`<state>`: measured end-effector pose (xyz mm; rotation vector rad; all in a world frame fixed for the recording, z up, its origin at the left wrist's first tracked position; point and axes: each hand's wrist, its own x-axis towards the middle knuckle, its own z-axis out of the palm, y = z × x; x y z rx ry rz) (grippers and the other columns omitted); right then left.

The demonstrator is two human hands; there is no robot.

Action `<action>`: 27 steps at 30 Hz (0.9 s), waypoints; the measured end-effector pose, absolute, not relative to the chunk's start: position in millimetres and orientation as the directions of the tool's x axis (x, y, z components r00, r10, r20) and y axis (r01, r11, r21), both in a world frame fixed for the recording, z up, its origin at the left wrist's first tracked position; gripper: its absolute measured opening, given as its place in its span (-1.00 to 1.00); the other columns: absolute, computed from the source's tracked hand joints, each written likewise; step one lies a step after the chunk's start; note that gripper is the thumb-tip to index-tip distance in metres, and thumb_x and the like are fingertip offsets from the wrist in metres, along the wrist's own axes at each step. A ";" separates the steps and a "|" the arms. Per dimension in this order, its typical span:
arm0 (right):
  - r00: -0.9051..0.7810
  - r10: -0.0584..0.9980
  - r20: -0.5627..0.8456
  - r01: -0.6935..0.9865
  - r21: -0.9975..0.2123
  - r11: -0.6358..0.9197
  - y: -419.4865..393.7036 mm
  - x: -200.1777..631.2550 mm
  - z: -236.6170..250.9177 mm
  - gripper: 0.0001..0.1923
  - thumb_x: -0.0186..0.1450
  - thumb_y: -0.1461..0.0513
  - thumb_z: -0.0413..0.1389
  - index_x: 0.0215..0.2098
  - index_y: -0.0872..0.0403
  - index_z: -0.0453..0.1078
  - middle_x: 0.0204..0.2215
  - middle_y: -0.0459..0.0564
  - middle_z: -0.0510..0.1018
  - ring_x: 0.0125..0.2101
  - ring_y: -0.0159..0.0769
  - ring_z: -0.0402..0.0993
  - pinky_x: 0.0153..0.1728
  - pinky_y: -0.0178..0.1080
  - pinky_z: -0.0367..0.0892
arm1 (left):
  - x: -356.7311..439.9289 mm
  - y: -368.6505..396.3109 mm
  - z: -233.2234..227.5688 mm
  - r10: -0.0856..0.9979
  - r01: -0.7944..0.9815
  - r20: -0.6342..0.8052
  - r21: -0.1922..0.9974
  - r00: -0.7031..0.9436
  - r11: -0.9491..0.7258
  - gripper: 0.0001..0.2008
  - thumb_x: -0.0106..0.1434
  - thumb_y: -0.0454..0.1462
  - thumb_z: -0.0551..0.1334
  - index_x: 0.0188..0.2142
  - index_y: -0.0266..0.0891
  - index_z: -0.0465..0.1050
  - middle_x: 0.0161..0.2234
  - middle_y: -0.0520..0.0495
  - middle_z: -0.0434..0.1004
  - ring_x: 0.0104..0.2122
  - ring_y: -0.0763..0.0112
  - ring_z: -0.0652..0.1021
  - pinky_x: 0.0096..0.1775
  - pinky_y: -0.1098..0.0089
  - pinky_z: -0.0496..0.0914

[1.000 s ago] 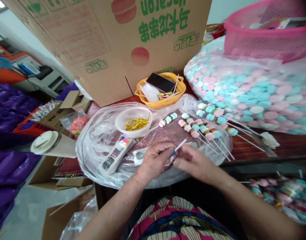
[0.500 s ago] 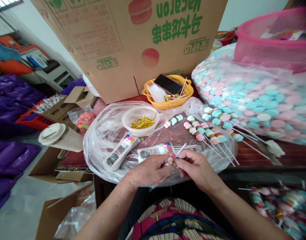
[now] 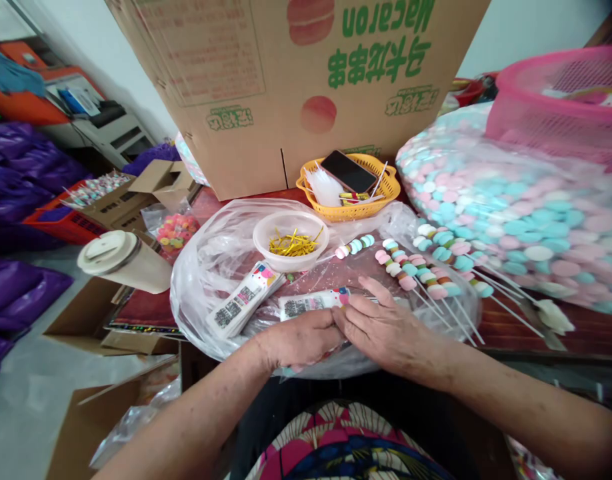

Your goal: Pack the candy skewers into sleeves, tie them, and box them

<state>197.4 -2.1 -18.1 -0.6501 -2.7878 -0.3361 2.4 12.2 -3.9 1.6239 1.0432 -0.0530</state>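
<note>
On the red table (image 3: 561, 333), a crumpled clear plastic sheet (image 3: 211, 267) lies in front of a big cardboard box (image 3: 286, 87), and my 2 hands meet at its near edge. My left hand (image 3: 299, 340) is curled loosely and my right hand (image 3: 386, 330) lies flatter with the fingers stretched out, both pressing on a printed packet (image 3: 313, 303); whether a stick is pinched under them I cannot tell. Just beyond are a bowl of gold twist ties (image 3: 291, 240), candy skewers (image 3: 421, 273), a yellow basket (image 3: 351, 187) and, to the right, a large bag of pastel candies (image 3: 516, 207).
</note>
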 end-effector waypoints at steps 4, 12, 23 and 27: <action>-0.838 0.539 0.084 0.511 -0.225 0.830 -11.9 190.8 -21.7 -0.79 0.25 0.37 -0.06 -0.40 0.15 0.41 -0.48 0.11 0.51 -0.36 -0.15 0.42 -0.13 0.05 0.32 | 1.0 5.2 -0.1 0.615 0.638 -0.338 0.677 0.713 -0.367 -0.78 0.29 -0.15 0.10 -0.40 -0.24 0.30 -0.46 -0.01 0.39 -0.47 0.39 0.39 -0.42 0.40 0.27; -0.648 0.616 -0.448 0.396 -0.889 -0.230 16.8 203.5 -8.1 -0.67 0.31 0.14 -0.14 -0.49 0.08 0.34 -0.68 -0.15 0.34 -0.67 -0.40 0.26 -0.54 -0.31 0.30 | -5.0 -8.2 -11.8 0.746 0.590 0.156 0.516 0.648 -0.621 -0.74 0.30 -0.31 0.01 -0.28 -0.32 0.48 -0.38 -0.20 0.52 -0.37 0.21 0.50 -0.29 0.22 0.38; -0.109 0.992 0.067 0.871 -0.474 0.128 53.7 201.9 -60.5 -0.84 0.25 0.35 -0.04 -0.44 0.11 0.33 -0.39 0.08 0.43 -0.38 -0.22 0.35 -0.39 -0.24 0.19 | -6.2 1.7 -32.3 0.789 -0.211 -0.597 0.760 0.148 0.615 -0.64 -0.08 -0.07 0.37 -0.42 -0.30 0.41 -0.66 -0.02 0.44 -0.82 0.59 0.20 -0.79 0.53 0.01; -0.174 0.981 0.084 0.549 -0.819 0.167 21.0 199.9 -22.5 -0.80 0.30 0.17 -0.01 -0.44 0.05 0.35 -0.52 -0.09 0.42 -0.47 -0.34 0.33 -0.41 -0.30 0.23 | 3.3 4.0 -32.0 0.796 -0.249 -0.579 0.757 0.175 0.605 -0.69 -0.06 -0.12 0.36 -0.43 -0.31 0.43 -0.68 -0.02 0.42 -0.82 0.60 0.20 -0.79 0.56 -0.03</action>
